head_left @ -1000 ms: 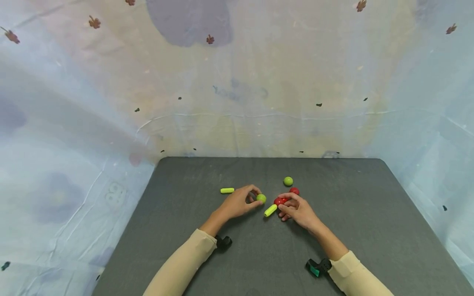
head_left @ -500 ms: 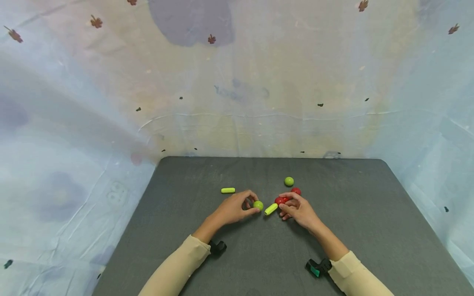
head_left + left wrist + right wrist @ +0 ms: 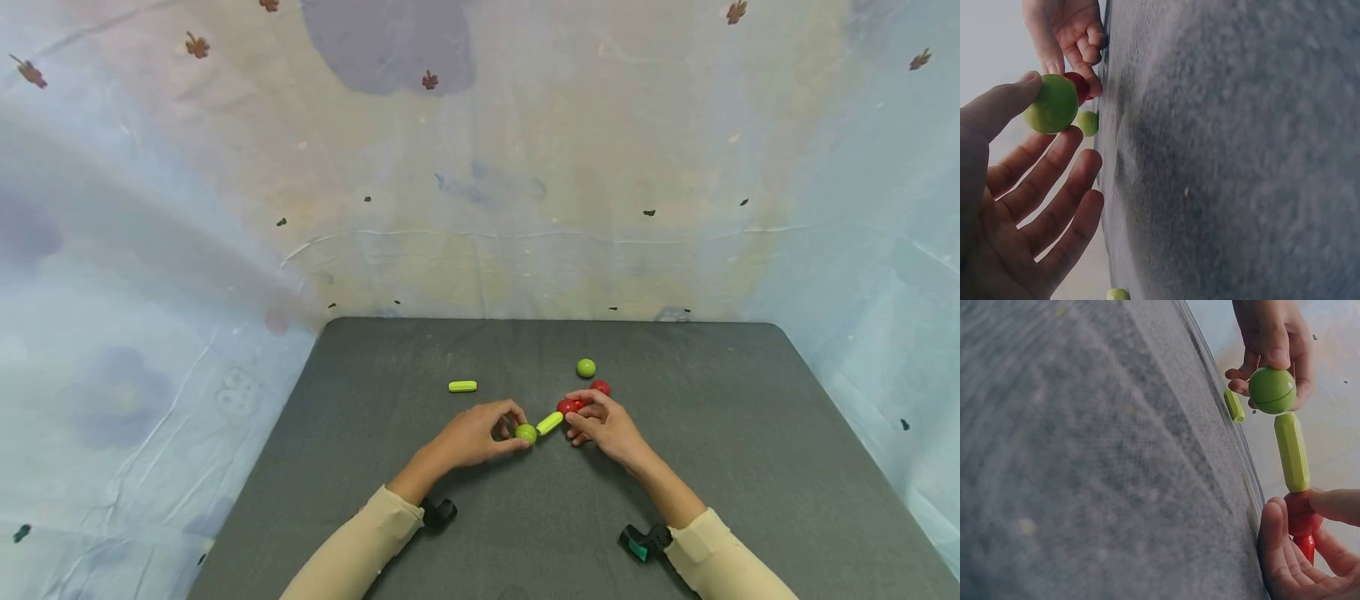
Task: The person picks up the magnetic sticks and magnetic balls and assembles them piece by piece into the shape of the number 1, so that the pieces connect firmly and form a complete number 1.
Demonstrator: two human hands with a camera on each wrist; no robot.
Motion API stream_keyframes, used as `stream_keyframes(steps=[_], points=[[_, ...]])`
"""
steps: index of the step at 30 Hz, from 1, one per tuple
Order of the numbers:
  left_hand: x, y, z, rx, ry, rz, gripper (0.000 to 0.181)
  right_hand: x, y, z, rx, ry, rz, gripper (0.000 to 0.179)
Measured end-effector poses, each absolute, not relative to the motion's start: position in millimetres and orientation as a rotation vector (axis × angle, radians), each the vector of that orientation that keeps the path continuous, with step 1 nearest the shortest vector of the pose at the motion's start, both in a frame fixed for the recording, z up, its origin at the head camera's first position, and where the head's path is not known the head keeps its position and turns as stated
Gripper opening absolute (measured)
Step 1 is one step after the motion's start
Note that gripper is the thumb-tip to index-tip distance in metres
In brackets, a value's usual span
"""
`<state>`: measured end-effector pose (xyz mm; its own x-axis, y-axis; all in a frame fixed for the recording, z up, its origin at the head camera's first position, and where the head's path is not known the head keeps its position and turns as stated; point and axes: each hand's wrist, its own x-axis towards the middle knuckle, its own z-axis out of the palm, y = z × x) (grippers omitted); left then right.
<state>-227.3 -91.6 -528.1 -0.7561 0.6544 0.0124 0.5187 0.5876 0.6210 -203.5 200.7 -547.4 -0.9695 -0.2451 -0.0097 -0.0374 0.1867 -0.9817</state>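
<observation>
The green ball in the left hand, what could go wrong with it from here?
The green ball could slip, since the left hand only pinches it. Pushed askew against the nearer yellow rod, it might knock that rod away from the red ball that the right hand holds.

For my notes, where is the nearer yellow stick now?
In the head view, the yellow stick is right of centre, between the green ball in the left hand and the red ball in the right hand.
</observation>
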Motion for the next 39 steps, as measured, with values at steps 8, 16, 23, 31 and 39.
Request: stream_keyframes(steps=[8,16,23,31,39], points=[[-226.3,-88.7,-531.6,0.983,2.572,0.936,0.034,-202.0,200.7,-547.1,-0.285,2.305,-1.865,0.047],[-225.0,-89.6,-530.7,0.965,2.567,0.937,0.032,-201.2,200.5,-548.7,-0.335,2.322,-1.880,0.045],[-224.3,-88.5,-531.2,0.933,2.588,0.918,0.031,-201.0,198.1,-547.6,-0.269,2.338,-1.895,0.044],[-226.4,-88.5,-535.4,0.946,2.596,0.913,0.040,-200.7,196.2,-546.6,-0.225,2.350,-1.895,0.045],[-232.7,-97.6,-532.0,0.939,2.650,0.891,0.034,-200.7,197.4,-546.8,-0.236,2.355,-1.881,0.044]])
